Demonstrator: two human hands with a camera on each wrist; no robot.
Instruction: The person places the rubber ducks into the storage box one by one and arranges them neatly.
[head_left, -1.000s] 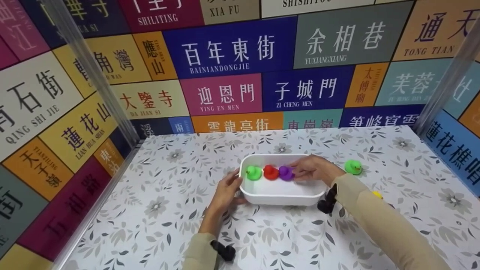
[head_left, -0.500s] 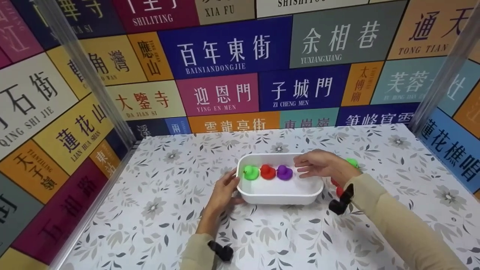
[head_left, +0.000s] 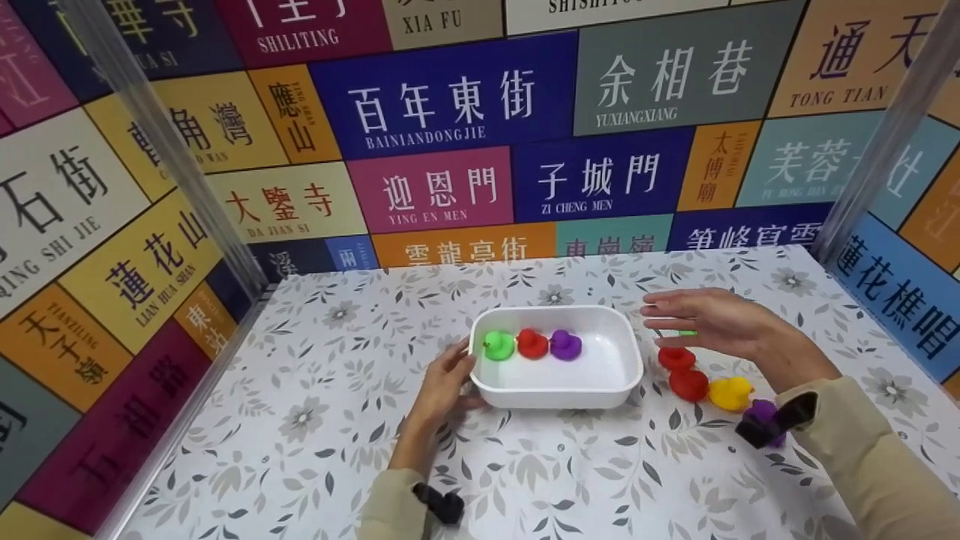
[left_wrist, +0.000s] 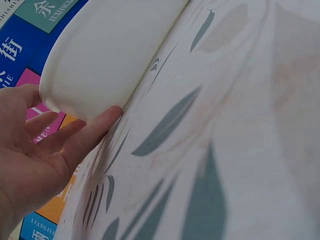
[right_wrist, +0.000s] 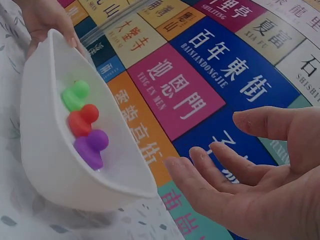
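A white oblong tub point(head_left: 555, 399) stands on the table, with a green duck point(head_left: 499, 346), a red duck point(head_left: 532, 343) and a purple duck point(head_left: 565, 345) in a row along its far side. My left hand point(head_left: 444, 382) touches the tub's left end; in the left wrist view its fingers rest loosely against that end wall, low by the table. To the right of the tub, my right hand point(head_left: 716, 322) hovers with fingers extended and nothing in them. Under and beside it are red ducks point(head_left: 688, 385), a yellow duck point(head_left: 729, 394) and a purple duck point(head_left: 763, 420) partly behind the wrist camera.
A sliver of green point(head_left: 687, 332) shows beneath the right hand, the rest covered. The flower-patterned tabletop point(head_left: 330, 457) reaches back to a wall point(head_left: 450, 105) of coloured sign panels. Clear upright posts point(head_left: 202, 172) stand at both back corners.
My right hand has drawn out of the tub, away from the purple duck, and moved right over the loose ducks. My left hand has kept its place at the tub's left end.
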